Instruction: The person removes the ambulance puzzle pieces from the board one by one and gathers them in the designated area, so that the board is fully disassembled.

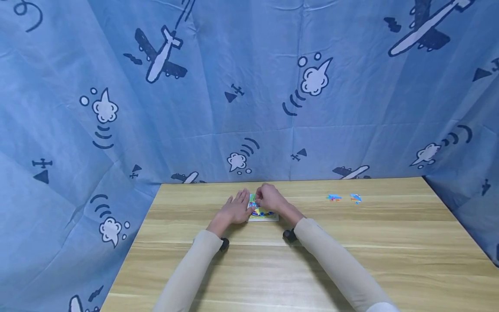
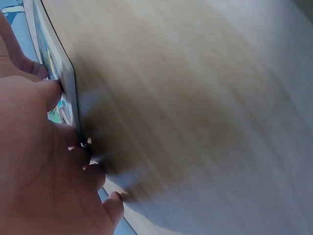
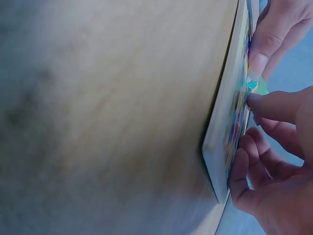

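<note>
A small jigsaw puzzle board (image 1: 263,219) with a pale rim and a colourful picture lies flat at the far middle of the table. My left hand (image 1: 235,209) rests at its left side, fingers stretched out and thumb pressing on the picture. From the right, my right hand (image 1: 271,199) reaches over the board. Its thumb and forefinger pinch a puzzle piece (image 3: 253,85), of which a teal edge shows in the right wrist view; the rest is hidden by the fingers. The other fingers of that hand are bent at the board's edge. The left thumb lies close to the pinched piece.
Two loose bits of puzzle, a blue and orange one (image 1: 334,197) and another (image 1: 355,198), lie apart to the right on the wooden table (image 1: 265,268). A blue curtain (image 1: 249,108) with printed aeroplanes hangs behind the table's far edge.
</note>
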{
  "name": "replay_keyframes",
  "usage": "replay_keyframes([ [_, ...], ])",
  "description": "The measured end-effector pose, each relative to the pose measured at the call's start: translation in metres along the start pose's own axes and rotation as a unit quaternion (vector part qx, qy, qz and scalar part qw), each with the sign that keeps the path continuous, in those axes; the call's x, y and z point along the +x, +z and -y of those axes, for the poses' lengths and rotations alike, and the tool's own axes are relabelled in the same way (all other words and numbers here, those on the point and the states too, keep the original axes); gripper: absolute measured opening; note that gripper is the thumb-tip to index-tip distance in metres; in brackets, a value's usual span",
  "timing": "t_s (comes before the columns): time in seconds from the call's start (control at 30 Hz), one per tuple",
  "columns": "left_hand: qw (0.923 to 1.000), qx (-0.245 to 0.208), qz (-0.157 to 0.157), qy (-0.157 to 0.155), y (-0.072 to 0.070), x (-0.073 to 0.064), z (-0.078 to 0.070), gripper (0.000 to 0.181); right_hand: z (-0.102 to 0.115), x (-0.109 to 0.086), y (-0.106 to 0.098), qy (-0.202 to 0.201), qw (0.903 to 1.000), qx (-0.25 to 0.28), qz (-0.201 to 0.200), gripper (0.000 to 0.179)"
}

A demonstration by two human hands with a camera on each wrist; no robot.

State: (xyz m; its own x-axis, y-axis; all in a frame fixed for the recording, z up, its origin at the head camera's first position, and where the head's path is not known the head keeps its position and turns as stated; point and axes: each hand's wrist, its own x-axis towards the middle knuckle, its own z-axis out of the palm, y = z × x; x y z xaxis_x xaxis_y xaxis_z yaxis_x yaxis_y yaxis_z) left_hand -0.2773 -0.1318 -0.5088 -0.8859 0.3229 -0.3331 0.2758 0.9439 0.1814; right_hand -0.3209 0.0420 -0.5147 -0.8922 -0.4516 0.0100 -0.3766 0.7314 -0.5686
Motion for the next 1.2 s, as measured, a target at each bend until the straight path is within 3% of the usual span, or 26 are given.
replay_keyframes([
  [0.47,0.9995,-0.02,0.022,-0.009,0.001,0.003,-0.002,0.072,-0.006,-0.005,-0.008,-0.008,0.9938,0.105,-0.036,0.009],
  [0.77,0.9999,-0.005,0.004,-0.011,0.0,0.0,-0.002,0.072,-0.011,-0.018,-0.036,0.01,0.9871,0.156,-0.035,0.019],
  [1.2,0.9998,-0.016,0.005,-0.013,0.004,0.006,0.0,0.072,-0.041,-0.04,-0.075,0.022,0.9837,0.167,-0.063,0.019],
])
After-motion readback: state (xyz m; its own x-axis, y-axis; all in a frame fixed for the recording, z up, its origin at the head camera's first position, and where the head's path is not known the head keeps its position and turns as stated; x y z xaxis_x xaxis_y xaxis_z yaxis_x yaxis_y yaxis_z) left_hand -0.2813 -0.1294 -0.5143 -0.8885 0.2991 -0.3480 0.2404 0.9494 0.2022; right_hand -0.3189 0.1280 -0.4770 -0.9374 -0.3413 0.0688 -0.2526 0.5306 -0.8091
